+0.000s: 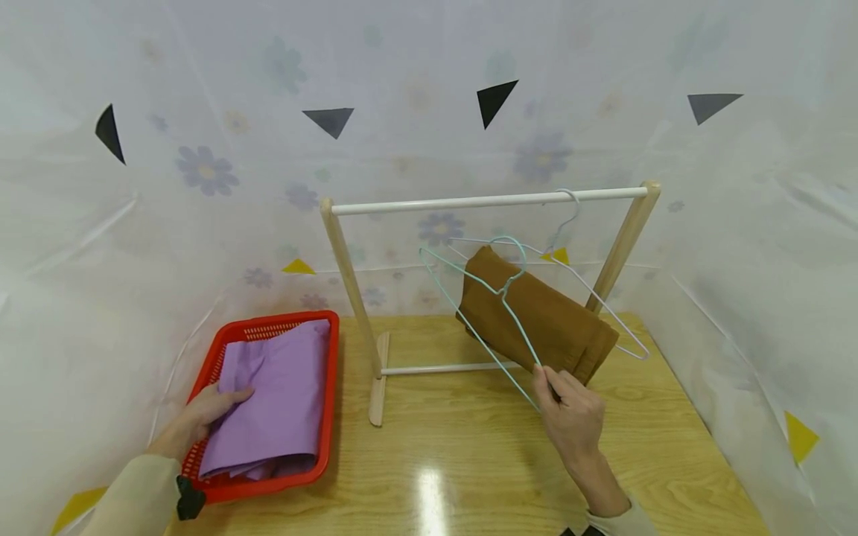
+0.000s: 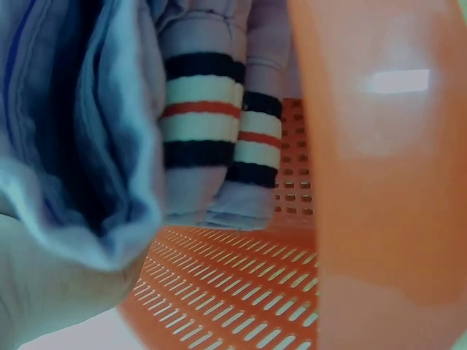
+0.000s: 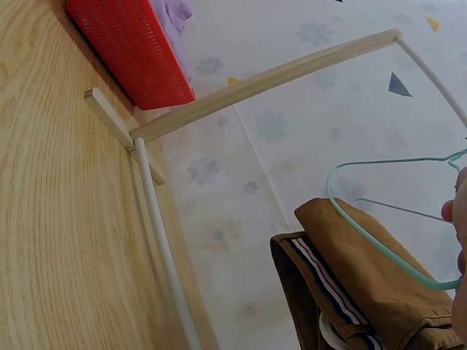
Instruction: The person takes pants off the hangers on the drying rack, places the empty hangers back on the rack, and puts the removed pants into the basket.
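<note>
My right hand point(image 1: 572, 409) grips a mint-green wire hanger point(image 1: 462, 269) by one end, and the hanger has nothing on it. Behind it, folded brown trousers point(image 1: 529, 313) with a striped band point(image 3: 328, 281) hang over a lilac hanger point(image 1: 606, 309), hooked on the white rail point(image 1: 442, 203). At the left, a folded purple garment point(image 1: 284, 402) lies in a red basket point(image 1: 334, 372). My left hand point(image 1: 211, 409) holds its left edge, thumb on top and the other fingers hidden. Striped bands point(image 2: 201, 109) show on the garment in the left wrist view.
The rail belongs to a rack with wooden posts point(image 1: 351, 290) and a low white crossbar point(image 1: 442, 368). It stands on a wood-grain table point(image 1: 429, 439). Pale flowered sheeting point(image 1: 415, 89) encloses the table at the back and both sides.
</note>
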The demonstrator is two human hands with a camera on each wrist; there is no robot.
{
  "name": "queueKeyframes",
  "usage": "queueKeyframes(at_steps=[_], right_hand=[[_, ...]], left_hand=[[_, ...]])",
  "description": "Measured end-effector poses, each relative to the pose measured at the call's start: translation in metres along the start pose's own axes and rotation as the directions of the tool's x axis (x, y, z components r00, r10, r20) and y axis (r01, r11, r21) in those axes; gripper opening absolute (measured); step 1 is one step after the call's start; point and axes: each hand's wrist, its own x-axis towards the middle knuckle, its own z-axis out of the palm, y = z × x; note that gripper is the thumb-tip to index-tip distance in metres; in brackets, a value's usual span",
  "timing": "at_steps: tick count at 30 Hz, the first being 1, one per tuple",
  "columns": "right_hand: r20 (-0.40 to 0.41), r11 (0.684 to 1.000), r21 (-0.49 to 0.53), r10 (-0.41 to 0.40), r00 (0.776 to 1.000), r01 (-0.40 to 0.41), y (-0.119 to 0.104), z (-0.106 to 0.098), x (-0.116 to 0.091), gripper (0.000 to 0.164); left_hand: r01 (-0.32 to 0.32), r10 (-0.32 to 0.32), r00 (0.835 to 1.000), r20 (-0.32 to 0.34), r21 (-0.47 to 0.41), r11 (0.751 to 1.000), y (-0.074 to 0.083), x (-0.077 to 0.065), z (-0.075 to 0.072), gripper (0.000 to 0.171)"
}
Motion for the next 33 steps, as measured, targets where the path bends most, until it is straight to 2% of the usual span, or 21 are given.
queueKeyframes(at_steps=[9, 22, 26, 33], right_hand=[[0.001, 1.000, -0.011, -0.001, 1.000, 0.001, 0.000, 0.000, -0.002, 0.046], [-0.004, 1.000, -0.002, 0.000, 1.000, 0.000, 0.001, 0.001, -0.002, 0.046], [-0.002, 1.000, 0.000, -0.004, 1.000, 0.004, 0.001, 0.001, -0.002, 0.047], [0.000, 1.000, 0.001, -0.003, 1.000, 0.003, 0.002, 0.001, -0.003, 0.046]], left_hand=[[0.044, -0.043, 0.999, -0.013, 0.010, 0.999, -0.009, 0.005, -0.001, 0.094], [0.080, -0.080, 0.996, -0.029, 0.009, 0.997, -0.012, 0.004, -0.004, 0.097], [0.080, -0.078, 0.996, -0.051, 0.036, 0.996, -0.012, 0.003, -0.004, 0.096], [0.098, -0.096, 0.994, -0.045, 0.060, 0.993, -0.004, -0.001, -0.005, 0.103]])
